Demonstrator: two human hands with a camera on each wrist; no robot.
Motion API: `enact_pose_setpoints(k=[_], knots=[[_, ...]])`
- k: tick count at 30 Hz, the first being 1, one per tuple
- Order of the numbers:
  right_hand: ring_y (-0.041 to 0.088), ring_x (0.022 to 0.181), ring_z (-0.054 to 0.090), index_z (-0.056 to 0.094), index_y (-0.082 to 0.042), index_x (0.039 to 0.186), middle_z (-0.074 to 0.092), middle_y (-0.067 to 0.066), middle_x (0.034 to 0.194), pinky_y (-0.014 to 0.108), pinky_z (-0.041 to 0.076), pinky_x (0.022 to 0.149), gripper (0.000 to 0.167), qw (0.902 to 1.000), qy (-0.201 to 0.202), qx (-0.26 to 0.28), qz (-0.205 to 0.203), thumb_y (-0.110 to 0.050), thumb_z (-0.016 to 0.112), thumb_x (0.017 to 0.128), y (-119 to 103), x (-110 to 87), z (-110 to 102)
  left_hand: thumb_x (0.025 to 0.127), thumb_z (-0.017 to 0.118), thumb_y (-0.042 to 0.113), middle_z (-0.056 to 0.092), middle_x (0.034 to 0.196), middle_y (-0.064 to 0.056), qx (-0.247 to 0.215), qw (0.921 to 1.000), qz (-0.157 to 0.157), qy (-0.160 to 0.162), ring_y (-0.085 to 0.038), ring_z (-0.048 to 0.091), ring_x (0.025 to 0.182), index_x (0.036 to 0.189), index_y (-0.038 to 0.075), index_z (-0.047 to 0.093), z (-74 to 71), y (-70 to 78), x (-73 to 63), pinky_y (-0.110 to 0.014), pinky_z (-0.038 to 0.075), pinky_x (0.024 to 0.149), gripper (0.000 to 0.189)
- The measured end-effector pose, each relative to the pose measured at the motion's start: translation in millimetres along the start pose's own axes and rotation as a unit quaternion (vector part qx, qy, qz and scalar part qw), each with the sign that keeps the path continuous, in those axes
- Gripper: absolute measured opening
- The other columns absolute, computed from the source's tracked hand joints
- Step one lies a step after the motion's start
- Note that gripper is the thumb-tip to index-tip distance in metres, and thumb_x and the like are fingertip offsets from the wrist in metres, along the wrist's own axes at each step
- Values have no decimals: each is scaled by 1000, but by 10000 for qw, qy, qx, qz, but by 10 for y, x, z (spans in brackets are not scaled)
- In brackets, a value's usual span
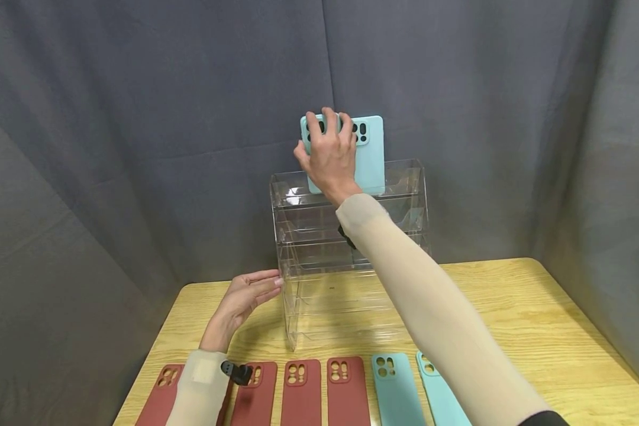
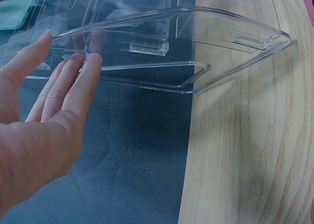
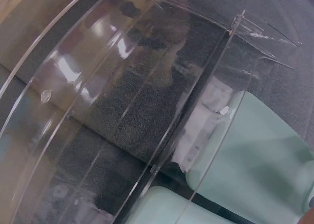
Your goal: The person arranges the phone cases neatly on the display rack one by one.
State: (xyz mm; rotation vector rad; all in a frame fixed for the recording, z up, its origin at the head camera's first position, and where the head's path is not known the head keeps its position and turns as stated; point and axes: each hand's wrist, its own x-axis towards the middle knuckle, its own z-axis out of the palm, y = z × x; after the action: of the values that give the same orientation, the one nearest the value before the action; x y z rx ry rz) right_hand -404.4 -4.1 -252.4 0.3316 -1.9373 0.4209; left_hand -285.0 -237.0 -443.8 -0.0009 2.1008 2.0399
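Note:
A clear acrylic tiered stand [image 1: 309,231] stands at the back middle of the wooden table [image 1: 511,319]. My right hand [image 1: 327,133] grips a teal phone case [image 1: 370,157] by its top left corner, fingers curled over the camera cut-outs, holding it upright in the stand's top tier. The right wrist view shows the teal case [image 3: 255,150] behind the stand's clear wall [image 3: 122,86]. My left hand [image 1: 252,290] is open, its straight fingertips touching the stand's left side. In the left wrist view the left hand [image 2: 59,96] lies flat against the stand's side wall [image 2: 206,42].
Several maroon phone cases [image 1: 300,390] and two teal ones [image 1: 396,387] lie in a row along the table's front edge. A grey curtain [image 1: 138,118] closes off the back and both sides. The stand's lower tiers hold nothing.

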Motion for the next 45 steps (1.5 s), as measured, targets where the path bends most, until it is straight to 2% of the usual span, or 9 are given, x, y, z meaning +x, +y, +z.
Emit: enact_pose_setpoints(k=[10, 20, 29, 45], knots=[[49, 133, 54, 63, -12, 139, 59, 19, 144, 59, 59, 100, 47, 9986, -444, -243, 160, -32, 70, 97, -13, -60, 44, 99, 73, 7, 52, 154, -26, -36, 10000, -6, 55, -14, 74, 115, 147, -6, 55, 21, -7, 8, -30, 60, 105, 53], [49, 135, 53, 61, -12, 141, 57, 19, 146, 58, 58, 101, 48, 9967, -709, -285, 280, -32, 69, 99, -60, -73, 57, 99, 73, 8, 53, 154, -26, -14, 10000, 1, 84, -14, 73, 116, 147, -6, 55, 6, -4, 7, -31, 59, 107, 53], [49, 133, 53, 62, -11, 139, 58, 20, 143, 59, 57, 101, 47, 9977, -586, -304, 179, -29, 70, 97, -118, -93, 93, 99, 74, 10, 56, 152, -26, 22, 9999, 8, 125, -15, 73, 116, 147, -5, 55, 4, -16, 2, -41, 54, 114, 54], [47, 136, 52, 62, -12, 142, 55, 20, 147, 57, 56, 104, 49, 9957, -711, -491, 323, -33, 70, 98, -98, -87, 61, 99, 73, 9, 57, 151, -25, 82, 9999, 58, 28, -15, 73, 116, 147, -5, 56, 38, 1, 26, -35, 58, 109, 52]])
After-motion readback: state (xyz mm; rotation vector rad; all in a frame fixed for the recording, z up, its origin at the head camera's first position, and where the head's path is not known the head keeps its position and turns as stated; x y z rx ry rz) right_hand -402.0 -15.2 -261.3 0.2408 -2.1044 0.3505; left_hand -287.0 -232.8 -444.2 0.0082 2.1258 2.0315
